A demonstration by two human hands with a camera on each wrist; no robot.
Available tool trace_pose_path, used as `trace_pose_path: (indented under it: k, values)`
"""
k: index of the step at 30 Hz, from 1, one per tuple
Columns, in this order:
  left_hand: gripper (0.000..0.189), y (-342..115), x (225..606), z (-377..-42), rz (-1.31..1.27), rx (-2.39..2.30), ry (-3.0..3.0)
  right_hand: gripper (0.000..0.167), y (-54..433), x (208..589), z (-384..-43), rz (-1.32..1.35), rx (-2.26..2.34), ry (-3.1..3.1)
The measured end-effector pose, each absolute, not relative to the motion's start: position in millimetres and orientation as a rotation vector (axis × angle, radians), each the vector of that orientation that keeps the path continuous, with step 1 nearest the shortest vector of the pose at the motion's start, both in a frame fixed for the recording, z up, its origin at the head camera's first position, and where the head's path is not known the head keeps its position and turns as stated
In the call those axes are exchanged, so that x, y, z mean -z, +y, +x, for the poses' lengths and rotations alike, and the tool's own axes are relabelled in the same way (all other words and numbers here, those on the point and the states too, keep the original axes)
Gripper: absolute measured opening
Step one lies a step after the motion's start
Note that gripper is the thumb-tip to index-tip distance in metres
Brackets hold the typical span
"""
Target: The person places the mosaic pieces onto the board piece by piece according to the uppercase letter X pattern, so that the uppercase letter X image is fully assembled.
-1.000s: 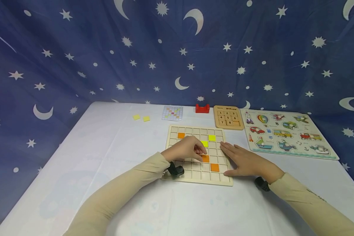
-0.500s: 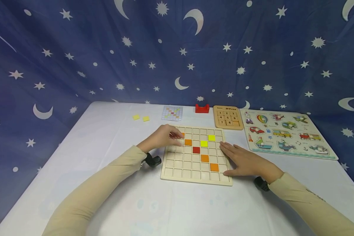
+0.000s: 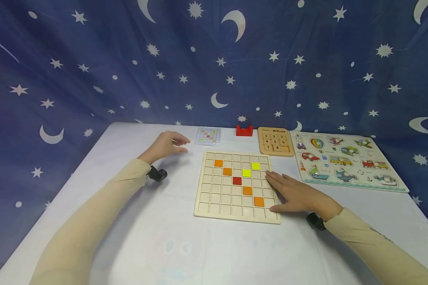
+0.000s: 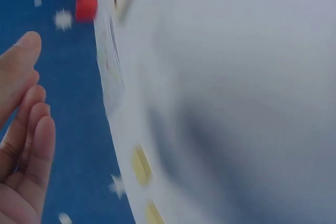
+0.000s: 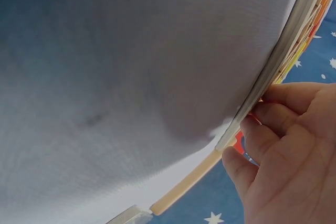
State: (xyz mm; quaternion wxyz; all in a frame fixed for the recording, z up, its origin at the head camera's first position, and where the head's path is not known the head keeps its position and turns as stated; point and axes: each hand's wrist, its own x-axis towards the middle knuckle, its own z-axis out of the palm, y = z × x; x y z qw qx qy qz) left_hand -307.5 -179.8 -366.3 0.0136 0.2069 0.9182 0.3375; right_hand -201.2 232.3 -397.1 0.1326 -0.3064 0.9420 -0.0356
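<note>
A wooden grid board lies flat on the table. A diagonal of square tiles crosses it: several orange ones, such as the upper-left orange tile, with a red tile midway. Two yellow tiles sit toward its upper right. My right hand rests along the board's right edge, its fingers extended against the edge in the right wrist view. Beyond the board's left side, my left hand hovers with nothing in it. Two loose yellow tiles lie below it, hidden behind it in the head view.
A pattern card with a coloured grid lies behind the board. Along the back are a red holder and a wooden number puzzle. A vehicle picture puzzle lies at the right. A starry blue cloth hangs behind the table.
My left hand has moved from above the board, left and back, to over the loose yellow tiles, uncovering the red and upper-left orange tiles. The right hand has stayed at the board's edge.
</note>
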Motion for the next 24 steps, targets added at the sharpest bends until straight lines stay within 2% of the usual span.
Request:
trace_pose_path:
  k: [10,24]
  values:
    - [0.036,-211,379,-338,0.494,-1.036,2.903,0.102,232,398,-203,-0.858,0.108,2.723]
    - [0.038,-220,405,-358,0.349,-0.989,2.909,0.103,232,396,-202,-0.873,0.121,2.722]
